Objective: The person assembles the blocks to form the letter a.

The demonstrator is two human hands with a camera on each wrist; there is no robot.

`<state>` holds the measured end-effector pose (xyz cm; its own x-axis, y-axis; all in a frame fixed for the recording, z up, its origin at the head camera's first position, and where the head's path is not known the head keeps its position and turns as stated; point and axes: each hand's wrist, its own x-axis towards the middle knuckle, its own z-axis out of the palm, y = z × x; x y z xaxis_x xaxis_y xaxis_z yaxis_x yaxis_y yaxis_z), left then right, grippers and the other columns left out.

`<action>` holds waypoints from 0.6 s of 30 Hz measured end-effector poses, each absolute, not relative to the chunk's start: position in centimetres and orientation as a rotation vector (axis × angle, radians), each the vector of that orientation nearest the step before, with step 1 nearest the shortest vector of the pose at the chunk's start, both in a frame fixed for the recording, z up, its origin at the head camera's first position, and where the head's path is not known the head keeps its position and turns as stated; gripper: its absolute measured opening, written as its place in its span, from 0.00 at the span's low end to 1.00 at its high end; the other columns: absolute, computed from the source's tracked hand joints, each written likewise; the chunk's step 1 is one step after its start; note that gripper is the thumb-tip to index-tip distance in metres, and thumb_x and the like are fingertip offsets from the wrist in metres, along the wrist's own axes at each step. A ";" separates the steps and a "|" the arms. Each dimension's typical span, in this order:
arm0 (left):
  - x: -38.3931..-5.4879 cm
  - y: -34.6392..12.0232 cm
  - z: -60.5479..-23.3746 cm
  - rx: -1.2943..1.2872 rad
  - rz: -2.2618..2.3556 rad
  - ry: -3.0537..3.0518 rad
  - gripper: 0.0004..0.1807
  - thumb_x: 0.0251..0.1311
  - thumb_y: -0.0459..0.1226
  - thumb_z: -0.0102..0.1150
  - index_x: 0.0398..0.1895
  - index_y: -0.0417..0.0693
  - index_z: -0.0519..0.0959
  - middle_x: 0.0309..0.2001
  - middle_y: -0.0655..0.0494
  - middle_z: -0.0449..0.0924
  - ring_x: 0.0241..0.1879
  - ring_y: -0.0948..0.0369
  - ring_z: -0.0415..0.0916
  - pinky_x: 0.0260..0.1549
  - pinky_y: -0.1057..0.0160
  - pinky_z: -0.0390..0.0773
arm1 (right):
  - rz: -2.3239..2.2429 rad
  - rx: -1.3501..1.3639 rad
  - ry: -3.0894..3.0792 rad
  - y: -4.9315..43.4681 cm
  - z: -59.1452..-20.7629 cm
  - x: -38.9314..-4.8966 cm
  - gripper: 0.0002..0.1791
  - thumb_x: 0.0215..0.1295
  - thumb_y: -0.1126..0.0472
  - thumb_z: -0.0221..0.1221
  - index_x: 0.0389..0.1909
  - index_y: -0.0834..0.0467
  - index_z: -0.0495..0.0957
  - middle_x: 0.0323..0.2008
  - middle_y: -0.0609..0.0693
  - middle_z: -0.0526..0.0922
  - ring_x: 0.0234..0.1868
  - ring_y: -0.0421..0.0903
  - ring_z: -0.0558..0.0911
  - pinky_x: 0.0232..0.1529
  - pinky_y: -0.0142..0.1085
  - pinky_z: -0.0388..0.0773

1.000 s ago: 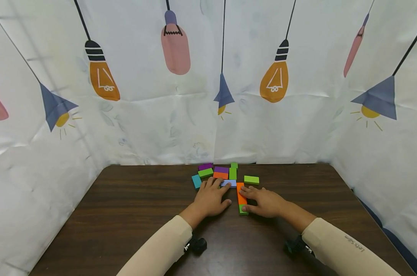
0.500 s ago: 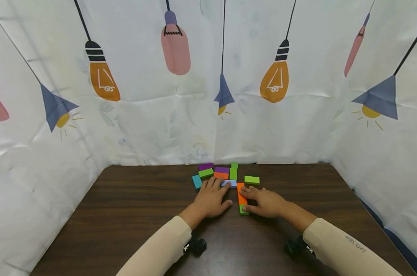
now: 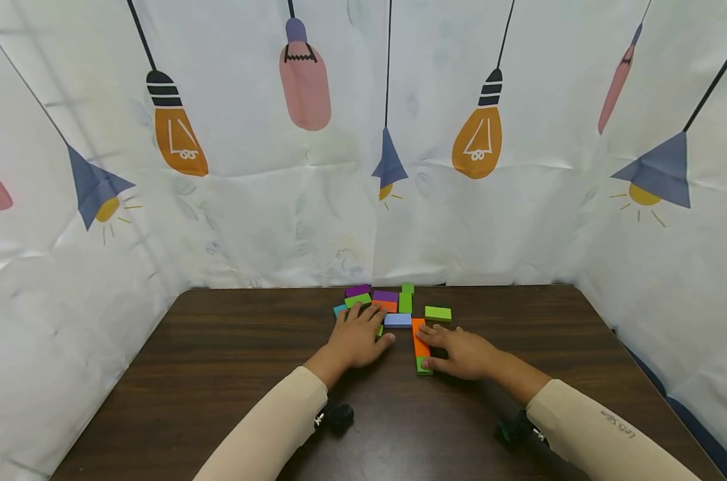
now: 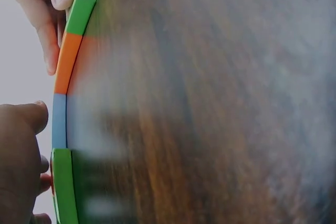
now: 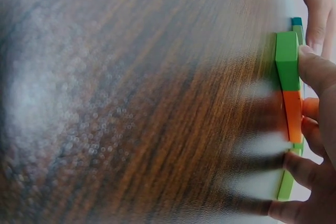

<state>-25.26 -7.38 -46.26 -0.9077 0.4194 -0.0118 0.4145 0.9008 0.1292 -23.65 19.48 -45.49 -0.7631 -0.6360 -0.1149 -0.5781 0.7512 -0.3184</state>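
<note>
left hand [image 3: 356, 339]: fingers apart, beside periwinkle block [image 3: 397, 321] | right hand [image 3: 462, 352]: fingers apart, touching orange block [image 3: 421, 349], green block [image 5: 286, 59]

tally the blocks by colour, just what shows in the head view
Green blocks: 6
Orange blocks: 2
Purple blocks: 2
Blue block: 1
Teal block: 1
Total: 12
The left hand may hide more; the right hand partly covers a long orange stretch, counted as one.
</note>
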 end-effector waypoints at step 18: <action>-25.3 -9.6 -46.5 0.602 0.158 3.022 0.39 0.74 0.64 0.41 0.81 0.57 0.60 0.80 0.55 0.54 0.77 0.42 0.47 0.70 0.33 0.48 | -0.410 -0.973 2.732 19.5 -45.6 -23.6 0.40 0.73 0.33 0.53 0.77 0.53 0.65 0.76 0.50 0.63 0.76 0.56 0.62 0.67 0.66 0.60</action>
